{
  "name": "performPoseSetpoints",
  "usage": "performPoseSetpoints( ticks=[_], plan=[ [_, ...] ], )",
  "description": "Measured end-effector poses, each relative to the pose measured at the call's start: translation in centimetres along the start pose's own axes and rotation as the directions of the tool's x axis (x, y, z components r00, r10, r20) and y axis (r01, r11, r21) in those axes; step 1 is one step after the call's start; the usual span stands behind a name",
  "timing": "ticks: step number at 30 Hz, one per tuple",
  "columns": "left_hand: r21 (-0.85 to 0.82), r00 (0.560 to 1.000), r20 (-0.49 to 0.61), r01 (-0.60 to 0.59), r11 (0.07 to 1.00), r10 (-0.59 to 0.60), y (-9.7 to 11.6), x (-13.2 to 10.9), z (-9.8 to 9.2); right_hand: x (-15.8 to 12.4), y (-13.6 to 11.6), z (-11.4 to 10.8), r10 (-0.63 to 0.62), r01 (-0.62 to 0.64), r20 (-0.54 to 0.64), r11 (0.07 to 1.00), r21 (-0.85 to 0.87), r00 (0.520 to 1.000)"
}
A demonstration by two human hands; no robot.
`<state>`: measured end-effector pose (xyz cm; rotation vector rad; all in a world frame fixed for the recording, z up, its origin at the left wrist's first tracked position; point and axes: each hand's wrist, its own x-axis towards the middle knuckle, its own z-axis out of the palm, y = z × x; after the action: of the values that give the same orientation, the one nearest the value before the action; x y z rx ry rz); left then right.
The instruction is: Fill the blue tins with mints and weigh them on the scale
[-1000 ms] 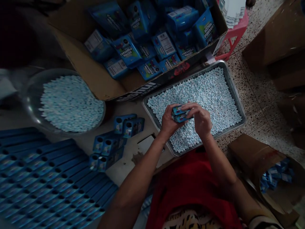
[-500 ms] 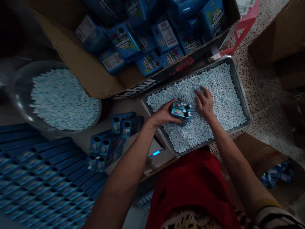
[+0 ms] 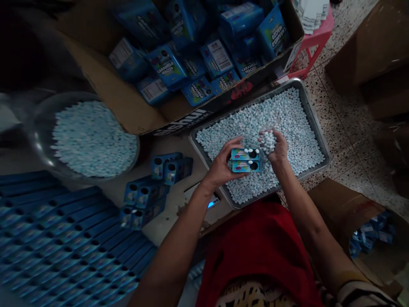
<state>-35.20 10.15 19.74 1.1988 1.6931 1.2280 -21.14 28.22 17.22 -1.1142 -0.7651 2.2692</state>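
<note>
My left hand [image 3: 222,165] grips two small blue candy boxes [image 3: 244,166] side by side, their holed ends facing up. A few white candies lie on those ends beside the dark holes. Just to the right, my right hand [image 3: 277,147] is cupped, palm up, around a heap of small white and pale blue candies [image 3: 267,141]. Both hands are over a metal tray [image 3: 322,136] filled with the same candies. The tray's candies show all around the hands.
A big carton [image 3: 105,94] of larger blue packs stands behind. Left are a metal bowl [image 3: 41,145] of candies, rows of stacked blue boxes [image 3: 73,238] and a small group of boxes [image 3: 145,192]. A scale display [image 3: 212,202] glows near the tray. Right is an open carton [image 3: 332,209].
My right hand has turned from palm down in the candies to palm up, now holding a heap of them. The left hand has brought the boxes slightly toward me and levelled them.
</note>
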Motion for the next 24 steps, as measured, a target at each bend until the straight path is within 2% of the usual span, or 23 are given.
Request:
performPoseSetpoints(
  ticks=[3,6,9,11,14,17,21,24],
  plan=[
    [0.125,0.995,-0.097,0.036,0.991,-0.024,-0.1,-1.5,-0.4,-3.4,-1.8,2.6,-0.097,0.09,0.069,0.991,0.098,0.993],
    [0.162,0.989,-0.145,0.05,0.986,-0.026,-0.5,-1.5,0.6,-5.8,-2.7,5.0,-0.206,0.197,0.145,0.978,0.071,0.968],
    [0.245,0.96,-0.267,-0.012,0.97,0.08,-0.5,-0.8,1.5,-6.5,-2.9,6.6,-0.28,0.281,0.105,0.96,0.01,0.954],
    [0.277,0.936,-0.32,-0.054,0.959,0.145,-0.5,-0.4,1.7,-6.3,-2.9,7.2,-0.286,0.287,0.073,0.958,-0.01,0.956],
    [0.188,0.939,-0.33,-0.032,0.982,0.094,-0.9,-0.2,1.6,-5.8,-3.1,7.9,-0.294,0.295,0.059,0.956,-0.005,0.954],
    [0.058,0.921,-0.389,0.025,0.998,0.0,-1.5,-0.4,1.4,-5.5,-3.5,8.5,-0.337,0.339,0.064,0.94,-0.022,0.939],
    [-0.067,0.936,-0.34,0.072,0.995,-0.09,-1.9,-0.4,1.6,-5.9,-3.5,9.6,-0.354,0.364,0.09,0.922,-0.13,0.931],
    [-0.069,0.939,-0.322,0.103,0.992,-0.12,-1.9,-0.3,1.8,-6.6,-3.1,10.3,-0.37,0.39,0.148,0.911,-0.132,0.917]
  ],
)
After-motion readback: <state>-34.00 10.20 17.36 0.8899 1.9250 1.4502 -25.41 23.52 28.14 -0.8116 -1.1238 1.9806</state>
